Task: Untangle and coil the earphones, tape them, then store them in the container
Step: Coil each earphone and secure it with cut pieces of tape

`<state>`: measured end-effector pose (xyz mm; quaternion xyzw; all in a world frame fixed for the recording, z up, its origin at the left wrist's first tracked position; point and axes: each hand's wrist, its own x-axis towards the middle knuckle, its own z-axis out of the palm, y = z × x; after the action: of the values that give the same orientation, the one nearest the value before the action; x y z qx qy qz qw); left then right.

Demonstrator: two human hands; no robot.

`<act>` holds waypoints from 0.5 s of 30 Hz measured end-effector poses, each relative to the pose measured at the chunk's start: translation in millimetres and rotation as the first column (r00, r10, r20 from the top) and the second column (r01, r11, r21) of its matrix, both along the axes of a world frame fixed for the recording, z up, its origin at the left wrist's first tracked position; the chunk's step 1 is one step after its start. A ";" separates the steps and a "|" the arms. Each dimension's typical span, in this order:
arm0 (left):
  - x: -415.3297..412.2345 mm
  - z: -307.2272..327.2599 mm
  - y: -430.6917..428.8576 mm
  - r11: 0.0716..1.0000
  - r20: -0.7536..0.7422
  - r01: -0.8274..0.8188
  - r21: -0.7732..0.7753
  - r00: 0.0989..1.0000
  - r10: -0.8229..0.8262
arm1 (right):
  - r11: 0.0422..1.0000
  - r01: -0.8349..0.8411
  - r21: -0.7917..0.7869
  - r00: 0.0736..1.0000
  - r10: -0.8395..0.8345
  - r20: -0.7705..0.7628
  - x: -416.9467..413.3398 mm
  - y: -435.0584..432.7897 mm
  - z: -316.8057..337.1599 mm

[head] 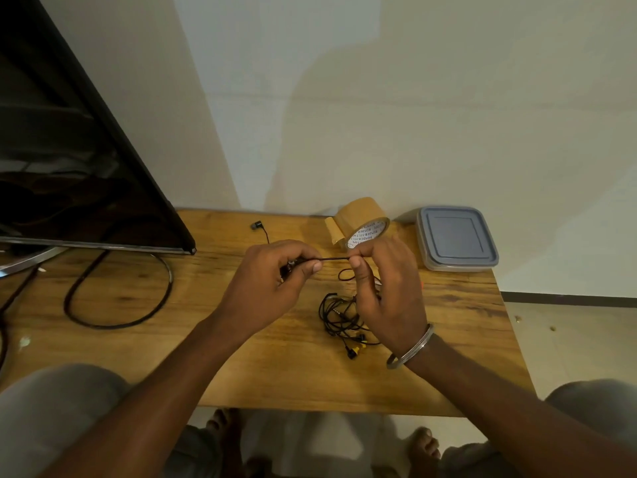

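A black earphone cable [336,258] is stretched taut between my two hands above the wooden table [275,367]. My left hand [275,288] pinches one end of it, and my right hand [386,291] pinches the other end between thumb and forefinger. Below my right hand a tangled heap of black earphones [339,315] with yellow-and-black earbuds lies on the table. One loose earbud [255,225] rests near the table's far edge. A roll of brown tape [360,220] stands behind my hands. The clear container with a grey-blue lid [455,238] sits shut at the far right.
A dark flat screen [69,150] on a metal stand fills the left side, with a thick black power cord [117,298] looping over the table. A pale wall rises behind the table. My knees and bare feet show below the table's near edge.
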<state>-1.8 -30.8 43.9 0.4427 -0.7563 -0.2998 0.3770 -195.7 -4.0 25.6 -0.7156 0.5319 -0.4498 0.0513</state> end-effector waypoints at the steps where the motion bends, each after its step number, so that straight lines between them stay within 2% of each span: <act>1: 0.2 0.2 -0.3 1.000 -0.013 -0.002 0.010 1.000 0.002 | 1.000 -0.002 0.003 1.000 0.002 0.005 0.4 0.7 -0.9; 8: 1.8 -2.0 -2.1 0.992 -0.126 -0.050 0.119 0.990 0.065 | 0.997 0.031 0.070 0.989 -0.041 0.141 -5.7 -5.3 -4.6; 15: 5.1 -2.4 -3.9 0.987 -0.173 -0.050 0.152 0.982 0.077 | 0.998 0.023 0.059 0.985 -0.033 0.170 -5.8 -6.5 -3.6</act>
<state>3.3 -34.7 41.4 0.4646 -0.6808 -0.3811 0.4188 -201.4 -10.4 22.0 -0.6653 0.5480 -0.4948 0.1108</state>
